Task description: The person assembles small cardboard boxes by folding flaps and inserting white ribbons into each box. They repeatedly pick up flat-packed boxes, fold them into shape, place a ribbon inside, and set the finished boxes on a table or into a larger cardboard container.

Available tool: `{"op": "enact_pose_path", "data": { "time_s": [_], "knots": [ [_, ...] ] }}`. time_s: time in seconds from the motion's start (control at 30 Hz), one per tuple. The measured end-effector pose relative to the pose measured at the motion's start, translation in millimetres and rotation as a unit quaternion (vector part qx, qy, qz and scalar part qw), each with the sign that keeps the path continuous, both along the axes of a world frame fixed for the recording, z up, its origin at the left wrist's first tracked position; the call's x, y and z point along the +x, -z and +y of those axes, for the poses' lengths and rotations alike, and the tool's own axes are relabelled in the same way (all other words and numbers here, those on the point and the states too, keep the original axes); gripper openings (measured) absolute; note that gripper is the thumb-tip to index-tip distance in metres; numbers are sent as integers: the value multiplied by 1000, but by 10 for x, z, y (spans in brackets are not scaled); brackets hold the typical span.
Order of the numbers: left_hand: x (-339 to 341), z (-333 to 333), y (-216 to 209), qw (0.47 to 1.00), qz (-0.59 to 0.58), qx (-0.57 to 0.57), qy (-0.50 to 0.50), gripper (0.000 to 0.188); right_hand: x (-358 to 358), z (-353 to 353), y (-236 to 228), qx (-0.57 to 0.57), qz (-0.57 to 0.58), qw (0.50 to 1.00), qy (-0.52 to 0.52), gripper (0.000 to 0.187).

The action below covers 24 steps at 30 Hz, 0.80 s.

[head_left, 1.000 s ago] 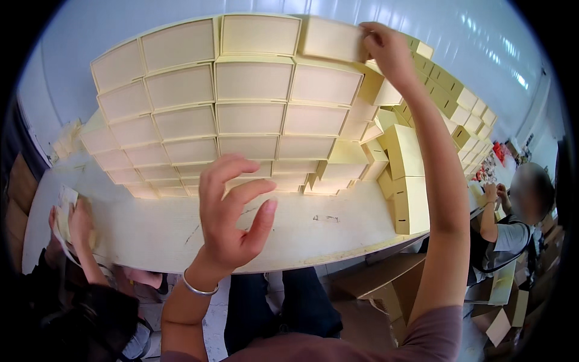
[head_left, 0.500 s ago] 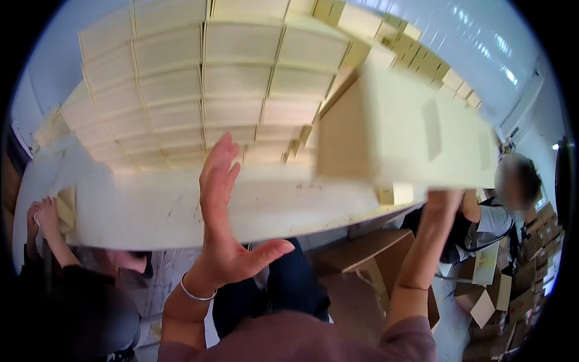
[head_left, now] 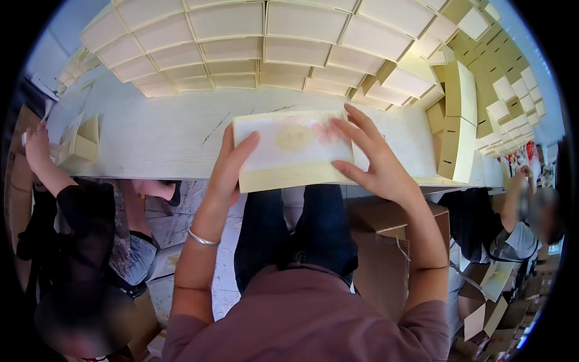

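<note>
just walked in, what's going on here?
A person has a pale yellow box in front of them at the near edge of the table. Their left hand grips its left end; the right hand, fingers spread, is at its right end. Stacked pale boxes stand behind. Co-workers are on the left and right.

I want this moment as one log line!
box: pale yellow, printed face showing; left hand: grips left end; right hand: spread at right end; stacked boxes: beyond
</note>
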<state>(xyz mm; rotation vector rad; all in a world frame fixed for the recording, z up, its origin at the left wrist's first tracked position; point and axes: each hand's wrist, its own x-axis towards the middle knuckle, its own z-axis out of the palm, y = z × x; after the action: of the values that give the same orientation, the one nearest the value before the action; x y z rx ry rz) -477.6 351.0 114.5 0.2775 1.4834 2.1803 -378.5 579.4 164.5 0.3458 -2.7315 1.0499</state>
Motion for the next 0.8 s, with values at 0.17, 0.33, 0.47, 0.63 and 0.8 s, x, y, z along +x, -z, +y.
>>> {"op": "enact_pose_path", "data": {
  "time_s": [0.17,0.33,0.47,0.63,0.8],
  "knots": [
    [-446,249,-93,969,31,-160,187,66,-33,-27,54,268,-40,962,-43,69],
    [-782,388,-127,854,276,-412,158,69,-183,-236,60,353,-86,932,20,57],
    [-349,474,-413,678,442,-586,45,61,-385,-238,-175,274,-198,940,41,42],
    [-420,595,-6,698,482,-527,-45,52,-421,-129,-371,-165,-390,905,34,45],
    [-705,721,258,865,408,-293,10,46,103,-4,90,-589,-380,709,81,50]
  ]
}}
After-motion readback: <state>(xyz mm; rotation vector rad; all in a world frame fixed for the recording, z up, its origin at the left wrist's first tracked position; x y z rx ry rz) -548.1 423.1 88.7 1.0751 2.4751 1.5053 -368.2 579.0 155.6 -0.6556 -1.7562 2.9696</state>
